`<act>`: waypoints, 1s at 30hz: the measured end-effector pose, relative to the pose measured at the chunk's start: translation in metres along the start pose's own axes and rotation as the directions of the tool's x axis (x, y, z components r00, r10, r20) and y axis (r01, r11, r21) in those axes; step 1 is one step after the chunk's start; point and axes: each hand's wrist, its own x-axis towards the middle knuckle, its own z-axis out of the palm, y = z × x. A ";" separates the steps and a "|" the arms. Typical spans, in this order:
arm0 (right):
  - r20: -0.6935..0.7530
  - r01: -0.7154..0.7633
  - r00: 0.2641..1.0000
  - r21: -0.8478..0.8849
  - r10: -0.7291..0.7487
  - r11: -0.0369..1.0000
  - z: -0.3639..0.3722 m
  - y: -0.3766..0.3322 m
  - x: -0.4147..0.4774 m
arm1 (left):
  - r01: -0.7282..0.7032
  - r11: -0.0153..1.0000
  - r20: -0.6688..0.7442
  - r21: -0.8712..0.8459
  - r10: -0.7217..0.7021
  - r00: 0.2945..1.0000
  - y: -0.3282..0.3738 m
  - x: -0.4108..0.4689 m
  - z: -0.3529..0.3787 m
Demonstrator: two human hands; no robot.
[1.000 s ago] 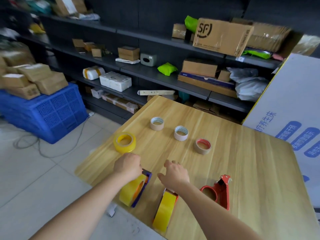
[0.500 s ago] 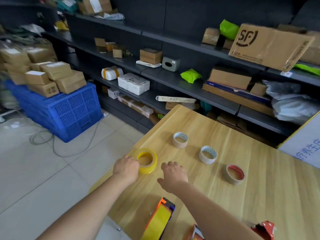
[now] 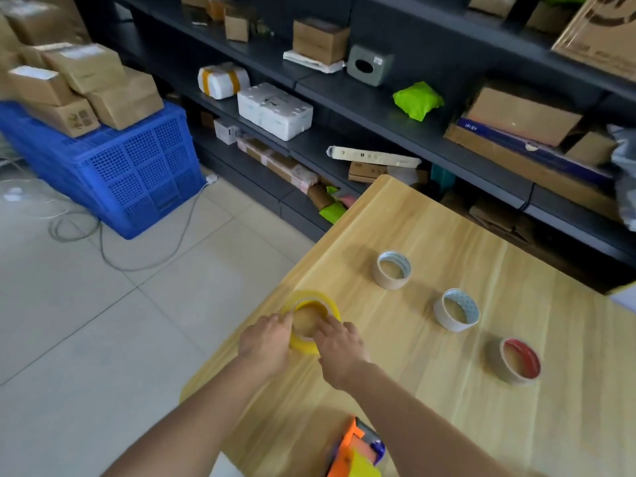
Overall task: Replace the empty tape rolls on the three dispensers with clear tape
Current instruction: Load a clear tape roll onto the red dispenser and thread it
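Note:
A full roll of clear yellowish tape [image 3: 309, 301] lies flat near the left edge of the wooden table [image 3: 430, 390]. My left hand [image 3: 266, 342] grips its near left rim and my right hand [image 3: 339, 346] grips its near right rim, fingers reaching into the core. Three empty cardboard cores stand in a diagonal row to the right: a tan core [image 3: 392, 270], a white core [image 3: 456, 309] and a red-lined core [image 3: 518, 359]. One dispenser [image 3: 358, 449], orange and purple with a yellowish roll on it, shows at the bottom edge. The other dispensers are out of view.
The table's left edge drops to a tiled floor [image 3: 103, 321] with a loose cable [image 3: 137, 266]. A blue crate [image 3: 127, 163] stacked with cardboard boxes stands at the left. Dark shelving [image 3: 361, 108] with parcels runs behind the table.
The view has tilted up and to the left, so the dispensers slid out of the bottom. Both hands left the dispensers, reached forward and closed on the yellowish roll.

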 end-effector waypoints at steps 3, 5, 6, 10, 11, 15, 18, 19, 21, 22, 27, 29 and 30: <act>-0.030 0.023 0.999 -0.037 -0.024 0.999 0.003 0.001 0.009 | 0.034 0.994 0.027 -0.106 -0.032 0.999 -0.002 0.006 0.008; -0.074 0.033 0.997 0.012 -0.032 0.999 0.002 0.003 0.012 | 0.056 0.984 0.040 -0.171 -0.050 0.998 -0.003 0.009 0.012; -0.082 0.034 0.996 0.059 -0.029 0.998 0.001 0.004 0.012 | 0.069 0.975 0.041 -0.212 -0.061 0.997 -0.004 0.011 0.013; -0.139 -0.023 0.986 0.411 0.087 0.911 -0.005 0.001 0.012 | 0.139 0.816 0.070 -0.561 -0.120 0.990 -0.009 0.016 0.009; -0.167 -0.029 0.977 0.512 0.132 0.858 -0.009 0.001 0.011 | 0.144 0.749 0.069 -0.647 -0.131 0.989 -0.009 0.017 0.007; -0.081 -0.070 0.955 0.875 0.287 0.478 -0.028 0.004 -0.003 | 0.052 0.570 -0.027 -0.820 -0.129 0.991 -0.001 0.012 -0.004; -0.073 -0.020 0.938 0.965 0.338 0.261 -0.038 0.005 -0.024 | -0.075 0.464 -0.137 -0.883 -0.100 0.986 0.012 -0.006 -0.012; -0.081 0.003 0.930 0.977 0.358 0.213 -0.040 0.005 -0.033 | -0.114 0.430 -0.166 -0.896 -0.086 0.982 0.017 -0.014 -0.015; -0.079 0.025 0.916 0.990 0.393 0.140 -0.045 0.006 -0.050 | -0.171 0.413 -0.206 -0.894 -0.040 0.978 0.027 -0.030 -0.022; -0.073 0.033 0.913 0.994 0.401 0.105 -0.047 0.007 -0.058 | -0.186 0.411 -0.207 -0.892 -0.007 0.978 0.034 -0.039 -0.025; -0.076 0.109 0.921 0.992 0.383 -0.065 -0.055 0.011 -0.114 | -0.186 0.322 -0.188 -0.928 0.023 0.982 0.066 -0.080 -0.037; -0.081 0.149 0.930 0.975 0.359 -0.166 -0.057 0.014 -0.142 | -0.191 0.238 -0.193 -0.952 0.017 0.981 0.083 -0.094 -0.045; -0.095 0.171 0.932 0.966 0.351 -0.193 -0.057 0.016 -0.157 | -0.181 0.197 -0.182 -0.964 0.013 0.983 0.093 -0.102 -0.049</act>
